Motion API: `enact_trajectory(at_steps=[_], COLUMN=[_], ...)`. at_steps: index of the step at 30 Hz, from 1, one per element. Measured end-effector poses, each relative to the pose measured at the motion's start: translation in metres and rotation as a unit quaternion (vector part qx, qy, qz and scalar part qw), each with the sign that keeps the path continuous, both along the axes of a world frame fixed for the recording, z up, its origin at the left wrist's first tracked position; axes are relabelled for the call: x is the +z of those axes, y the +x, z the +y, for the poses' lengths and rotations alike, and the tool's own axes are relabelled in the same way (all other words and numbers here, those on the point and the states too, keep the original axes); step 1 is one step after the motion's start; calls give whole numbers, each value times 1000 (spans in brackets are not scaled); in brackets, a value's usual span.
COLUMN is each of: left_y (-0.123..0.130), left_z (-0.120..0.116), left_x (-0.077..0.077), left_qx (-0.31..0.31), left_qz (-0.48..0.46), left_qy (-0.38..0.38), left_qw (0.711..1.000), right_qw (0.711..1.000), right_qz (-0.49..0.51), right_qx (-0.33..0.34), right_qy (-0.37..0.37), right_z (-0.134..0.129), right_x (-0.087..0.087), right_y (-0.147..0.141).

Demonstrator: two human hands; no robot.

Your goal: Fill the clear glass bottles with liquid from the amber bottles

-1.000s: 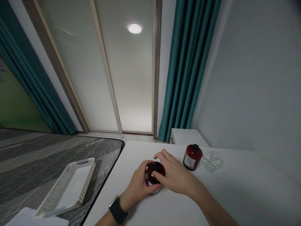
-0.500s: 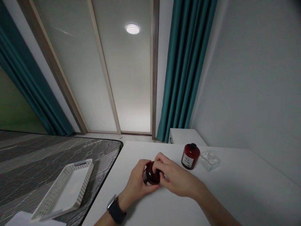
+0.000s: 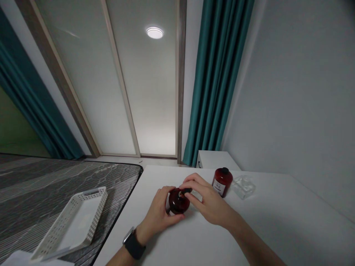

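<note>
- A rounded, glossy, dark red-brown bottle (image 3: 177, 206) is standing on the smooth white table (image 3: 266, 221), between the person's two hands and near the table's left edge.
- Its shoulder is catching a small highlight and its neck is showing at the top; the tint is looking too dark for anyone to tell what it is holding.
- The person's left hand (image 3: 160, 210), with a dark-strapped watch (image 3: 134, 245) on the wrist, is curving around the bottle's side, thumb on the near side and fingers on the far side, holding it firmly.
- The right hand (image 3: 205, 198) is narrowing to a pinch, thumb and fingertips holding a small black cap (image 3: 188, 190) just beside the neck; whether cap and neck are touching cannot be told.
- A second red-brown bottle (image 3: 226, 180), with a black top (image 3: 225, 170) and a white printed label (image 3: 219, 187), is standing upright beyond the right hand; its contents are also hiding behind the dark tint.
- A crumpled clear plastic piece (image 3: 244, 187) is lying just beside that bottle.
- A shallow white perforated plastic basket (image 3: 97, 218) is resting on the grey striped bedding (image 3: 55, 175) to the left, its flat white bottom showing.
- A white sheet (image 3: 20, 257) is lying by the basket's near end.
</note>
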State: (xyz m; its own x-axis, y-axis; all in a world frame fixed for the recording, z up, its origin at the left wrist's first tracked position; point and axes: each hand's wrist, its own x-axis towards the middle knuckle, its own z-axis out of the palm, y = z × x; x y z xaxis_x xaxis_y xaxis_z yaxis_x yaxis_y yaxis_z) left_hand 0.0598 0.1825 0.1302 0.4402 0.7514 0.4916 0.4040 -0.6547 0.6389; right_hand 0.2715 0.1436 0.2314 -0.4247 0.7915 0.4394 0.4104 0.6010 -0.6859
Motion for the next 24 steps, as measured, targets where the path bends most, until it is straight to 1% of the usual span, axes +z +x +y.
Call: enact_trajectory(at_steps=[3,7,9,14,17,21,24], left_y=[0,1,1,0,-1,-2,-3], left_z=[0,-1,-1,2,4,6,9], left_x=[-1,-1,-1,-8,-12,-17,-21], left_qx=[-19,-44,-48,-30,-12,4,-2], left_qz=[-14,-19,-19,-22,-16,-9,-18], left_qy=[-11,-27,-32,-30,-20,-23,-8], left_qw=[1000,998,998,999,1000,1000,1000], right_qw=[998,991,987,968,956,945,943], right_qz=[50,72,75,57,33,0,-27], right_qx=[-39,-108,-143,-243,-291,-327,-331], right_qy=[16,6,9,-8,-23,-11,4], right_z=[0,-7,-12,-23,-26,-27,-27], right_x=[-11,-36,-54,-103,-126,-141,-148], right_y=[9,35,55,115,149,181,190])
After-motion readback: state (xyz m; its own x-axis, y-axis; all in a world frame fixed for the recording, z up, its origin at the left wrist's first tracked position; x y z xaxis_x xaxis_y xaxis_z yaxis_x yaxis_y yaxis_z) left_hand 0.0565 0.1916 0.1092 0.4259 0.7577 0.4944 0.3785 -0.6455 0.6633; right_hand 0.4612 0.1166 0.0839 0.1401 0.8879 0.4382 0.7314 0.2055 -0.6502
